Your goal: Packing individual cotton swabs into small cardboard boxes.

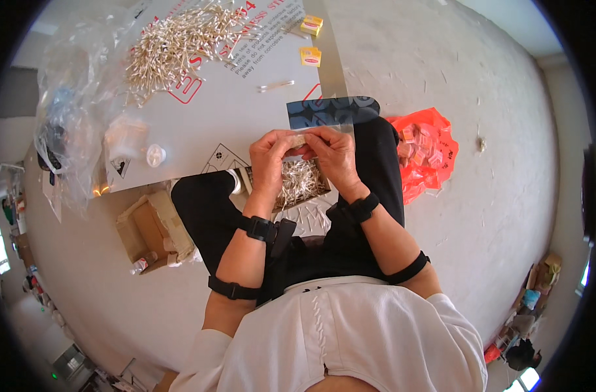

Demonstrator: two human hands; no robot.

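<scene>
Plainly, left hand point(268, 155): thumb and fingers pinched on the near-left end of a small pale thing point(298, 140); the back of the hand faces up.
Right hand point(337, 155): thumb and fingers gripping the same thing from the right, the two hands almost meeting.
Small pale thing: held between the fingertips, above the lap and close to the table's edge; largely covered by fingers, so its kind cannot be told.
Box point(312, 198): brown, open, just below the hands between the legs, filled with cotton swabs point(300, 180).
Table point(213, 121): grey top with red and black print; a big heap of swabs point(180, 46) at the far side, two small yellow packs point(311, 57) near the right edge, one beyond the other.
Red bag point(445, 145): spread open to the right of the right leg, small pink boxes point(419, 149) inside.
Carton point(133, 236): open, left of the left leg, a bottle point(143, 262) at its near corner.
</scene>
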